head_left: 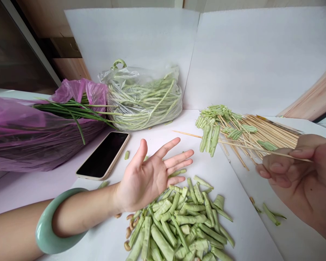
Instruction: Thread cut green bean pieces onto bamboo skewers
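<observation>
Cut long-bean pieces (176,221) lie heaped on the white surface (228,181) just beside the left hand (143,175), which is open and palm-up with its fingers spread and empty. Right hand (288,163) pinches a bamboo skewer (250,147) between its fingertips near one end, a grip that keeps the shaft level and steady.

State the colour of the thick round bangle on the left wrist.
Thick round bangle: pale jade green, head view.
</observation>
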`<move>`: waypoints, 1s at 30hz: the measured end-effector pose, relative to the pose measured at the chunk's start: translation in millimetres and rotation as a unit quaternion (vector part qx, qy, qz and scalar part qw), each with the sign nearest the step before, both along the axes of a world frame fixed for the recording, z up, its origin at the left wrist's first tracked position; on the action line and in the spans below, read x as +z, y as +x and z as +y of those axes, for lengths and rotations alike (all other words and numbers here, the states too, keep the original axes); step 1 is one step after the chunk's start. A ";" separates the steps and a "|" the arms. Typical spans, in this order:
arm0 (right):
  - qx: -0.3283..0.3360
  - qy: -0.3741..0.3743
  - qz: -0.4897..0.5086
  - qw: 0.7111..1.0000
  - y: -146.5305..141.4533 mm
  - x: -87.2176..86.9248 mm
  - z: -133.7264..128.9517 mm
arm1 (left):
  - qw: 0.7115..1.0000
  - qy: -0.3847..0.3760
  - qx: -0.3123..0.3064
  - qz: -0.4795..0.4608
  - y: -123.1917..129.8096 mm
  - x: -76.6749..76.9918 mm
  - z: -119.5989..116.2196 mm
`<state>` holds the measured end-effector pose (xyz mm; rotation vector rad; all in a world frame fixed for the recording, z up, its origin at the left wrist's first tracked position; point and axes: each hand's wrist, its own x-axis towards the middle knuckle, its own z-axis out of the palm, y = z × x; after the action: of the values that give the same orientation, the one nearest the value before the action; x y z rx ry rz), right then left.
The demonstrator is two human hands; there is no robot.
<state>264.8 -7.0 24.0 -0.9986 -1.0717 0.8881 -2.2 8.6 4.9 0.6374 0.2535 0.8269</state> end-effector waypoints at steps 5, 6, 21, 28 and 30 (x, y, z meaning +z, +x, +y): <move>0.063 -0.012 -0.015 0.998 -5.6 4.0 -1.3 | 1.000 -0.007 0.002 -0.003 -0.1 -0.1 0.3; 0.088 -0.023 -0.023 0.996 -7.2 5.0 -2.1 | 1.000 -0.007 0.005 -0.002 -0.1 0.1 0.1; 0.227 -0.039 -0.042 0.972 -13.4 5.4 -6.5 | 1.000 0.016 0.006 0.024 -1.4 -0.6 -2.5; 0.221 -0.027 -0.048 0.974 -16.3 6.5 -3.7 | 1.000 0.017 0.005 0.025 -1.0 -1.2 -2.6; 0.219 -0.029 -0.049 0.974 -14.9 5.6 -4.6 | 1.000 0.015 0.006 0.025 -1.2 -0.8 -2.8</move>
<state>249.8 -11.5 29.6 -0.8728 -1.3868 1.2427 -3.4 5.8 4.0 0.6854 0.2904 0.8288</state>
